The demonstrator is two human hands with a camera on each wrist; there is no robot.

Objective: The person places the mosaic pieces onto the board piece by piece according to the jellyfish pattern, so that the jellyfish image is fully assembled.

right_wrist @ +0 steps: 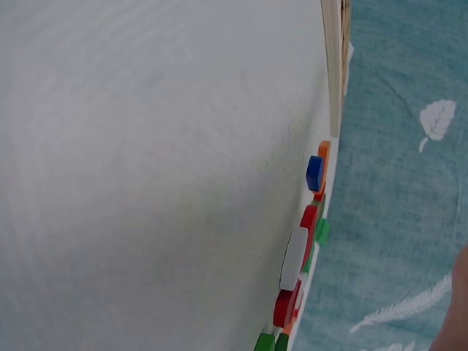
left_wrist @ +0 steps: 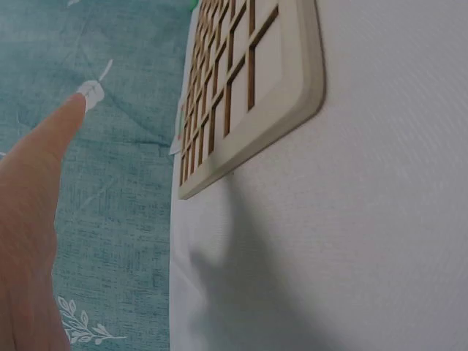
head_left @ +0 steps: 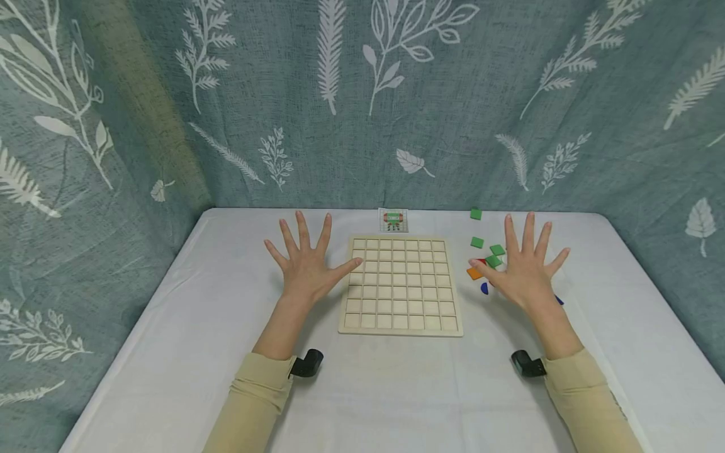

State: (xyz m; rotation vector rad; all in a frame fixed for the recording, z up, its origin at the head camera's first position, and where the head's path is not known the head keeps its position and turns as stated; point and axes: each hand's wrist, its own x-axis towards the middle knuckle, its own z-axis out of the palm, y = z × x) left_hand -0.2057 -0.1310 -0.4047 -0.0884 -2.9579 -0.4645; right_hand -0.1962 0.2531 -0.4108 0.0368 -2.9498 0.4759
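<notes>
board (head_left: 399, 292), its wooden cells bare, between left hand (head_left: 308, 270) and right hand (head_left: 527, 274), both splayed and holding nothing; colored pieces (head_left: 477, 242) lie loose near the right hand, so placing seems not yet begun.

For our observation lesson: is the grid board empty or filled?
Empty: the grid board shows only bare squares; coloured pieces lie beside it.

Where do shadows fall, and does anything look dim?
Head view: fairly even light, with soft shadows on the white tablecloth near the left hand and right hand; left wrist view: a dark, soft-edged shadow below the wooden grid board; right wrist view: the tablecloth looks greyish.
</notes>
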